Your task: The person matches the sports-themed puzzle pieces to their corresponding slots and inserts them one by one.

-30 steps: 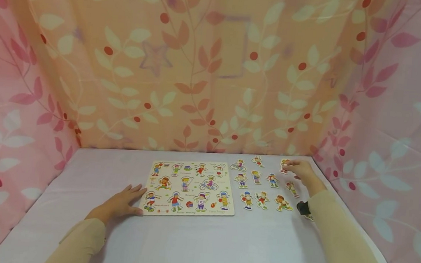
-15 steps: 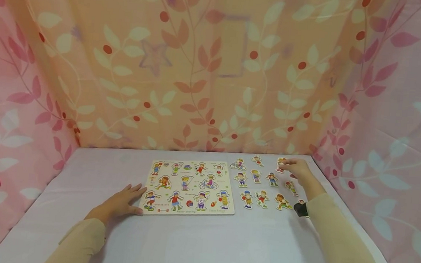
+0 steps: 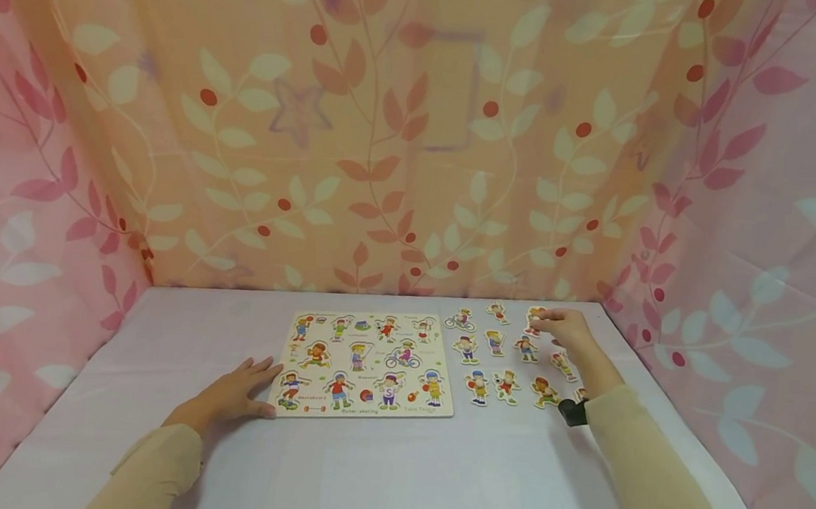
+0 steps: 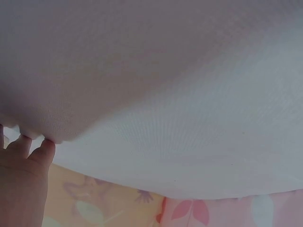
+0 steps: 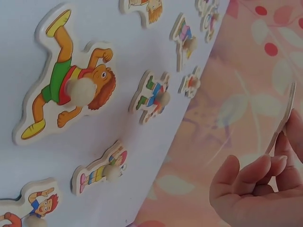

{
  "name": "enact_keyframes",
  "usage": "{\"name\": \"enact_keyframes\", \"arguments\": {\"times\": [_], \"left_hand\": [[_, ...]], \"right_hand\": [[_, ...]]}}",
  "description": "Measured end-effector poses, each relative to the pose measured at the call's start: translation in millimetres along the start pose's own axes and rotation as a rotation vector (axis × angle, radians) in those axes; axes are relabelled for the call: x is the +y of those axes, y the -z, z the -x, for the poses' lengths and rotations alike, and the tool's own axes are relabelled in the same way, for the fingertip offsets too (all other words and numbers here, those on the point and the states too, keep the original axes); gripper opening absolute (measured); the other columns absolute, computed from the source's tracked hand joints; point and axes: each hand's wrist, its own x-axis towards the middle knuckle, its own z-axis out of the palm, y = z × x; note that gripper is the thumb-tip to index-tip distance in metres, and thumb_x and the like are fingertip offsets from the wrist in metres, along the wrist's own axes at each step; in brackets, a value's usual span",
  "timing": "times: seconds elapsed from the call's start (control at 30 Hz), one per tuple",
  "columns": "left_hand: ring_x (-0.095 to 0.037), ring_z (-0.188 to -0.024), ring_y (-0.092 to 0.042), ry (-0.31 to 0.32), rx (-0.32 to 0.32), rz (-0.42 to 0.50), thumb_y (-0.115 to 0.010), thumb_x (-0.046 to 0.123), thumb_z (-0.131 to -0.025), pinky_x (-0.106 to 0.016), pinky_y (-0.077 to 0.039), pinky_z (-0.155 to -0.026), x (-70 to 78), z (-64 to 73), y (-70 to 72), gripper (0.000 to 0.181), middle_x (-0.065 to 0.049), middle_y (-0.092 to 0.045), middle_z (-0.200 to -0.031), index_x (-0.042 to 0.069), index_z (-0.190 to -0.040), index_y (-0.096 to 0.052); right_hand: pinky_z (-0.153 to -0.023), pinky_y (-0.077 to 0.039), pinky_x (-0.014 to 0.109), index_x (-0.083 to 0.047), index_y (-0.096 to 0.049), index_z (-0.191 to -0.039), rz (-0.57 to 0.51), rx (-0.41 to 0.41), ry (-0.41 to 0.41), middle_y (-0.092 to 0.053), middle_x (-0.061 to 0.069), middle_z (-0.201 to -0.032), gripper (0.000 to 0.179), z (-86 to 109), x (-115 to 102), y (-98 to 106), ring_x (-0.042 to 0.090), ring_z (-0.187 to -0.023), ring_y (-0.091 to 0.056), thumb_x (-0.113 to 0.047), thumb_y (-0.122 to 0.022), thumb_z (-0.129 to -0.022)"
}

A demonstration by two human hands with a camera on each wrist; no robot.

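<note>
Over white table (image 3: 361,478), puzzle piece (image 3: 535,320) held at tips of narrow right grip (image 3: 570,336).

Left sleeve (image 3: 137,493): one, long, plain beige cloth, roomy cut; I count soft folds towards the left cuff (image 3: 184,443), which sits wide around the wrist. Right sleeve (image 3: 656,482): one, matching beige, plain, long, smoother along the forearm, tapering to the right cuff (image 3: 607,400). Left hand (image 3: 235,391): bare, with rounded fingertips (image 4: 46,144) on my left wrist feed. Right hand (image 3: 573,333): bare, rounded fingertips (image 5: 229,165) likewise. Wrist fitting (image 3: 572,412): one, black, compact, beside the right cuff; finer detail too small for me to tell.
</note>
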Motion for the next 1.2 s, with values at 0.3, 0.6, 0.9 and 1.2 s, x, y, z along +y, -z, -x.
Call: {"name": "enact_keyframes", "arguments": {"times": [0.3, 0.6, 0.9, 1.2], "left_hand": [[-0.060, -0.134, -0.017, 0.001, -0.005, -0.006, -0.076, 0.047, -0.075, -0.072, -0.020, -0.104, 0.1, 0.0, 0.3, 0.090, -0.032, -0.031, -0.148, -0.003, -0.143, -0.043], [-0.060, -0.135, -0.017, 0.007, -0.004, 0.008, -0.076, 0.048, -0.075, -0.072, -0.020, -0.104, 0.2, 0.9, 0.0, 0.091, -0.032, -0.031, -0.148, -0.004, -0.142, -0.043], [-0.058, -0.136, -0.016, 0.037, -0.022, -0.002, -0.076, 0.050, -0.075, -0.072, -0.019, -0.105, 0.3, -1.0, 0.3, 0.092, -0.029, -0.029, -0.151, 0.000, -0.145, -0.042], [-0.062, -0.133, -0.019, -0.014, 0.006, -0.024, -0.076, 0.048, -0.076, -0.072, -0.023, -0.103, -0.1, -0.6, 0.0, 0.090, -0.033, -0.033, -0.147, -0.002, -0.142, -0.044]], "right_hand": [[-0.097, -0.043, 0.050, 0.003, -0.062, -0.109, -0.030, 0.022, -0.022, -0.066, 0.011, -0.104, 0.027, 8.4, -4.3, -9.2, 0.034, -0.113, -0.049, -0.019, -0.066, -0.093], [-0.100, -0.042, 0.051, 0.004, -0.060, -0.114, -0.032, -0.002, 0.000, -0.063, 0.019, -0.115, 0.031, 13.7, -7.1, -17.9, 0.039, -0.117, -0.050, -0.019, -0.064, -0.095], [-0.099, -0.041, 0.052, 0.006, -0.059, -0.115, -0.065, 0.005, -0.003, -0.062, 0.020, -0.113, 0.031, 17.0, -10.5, -32.4, 0.037, -0.113, -0.051, -0.017, -0.064, -0.094], [-0.094, -0.043, 0.049, 0.004, -0.063, -0.108, -0.094, 0.002, 0.018, -0.067, 0.013, -0.105, 0.026, 15.4, -15.1, -48.5, 0.035, -0.109, -0.053, -0.016, -0.067, -0.092]]}}
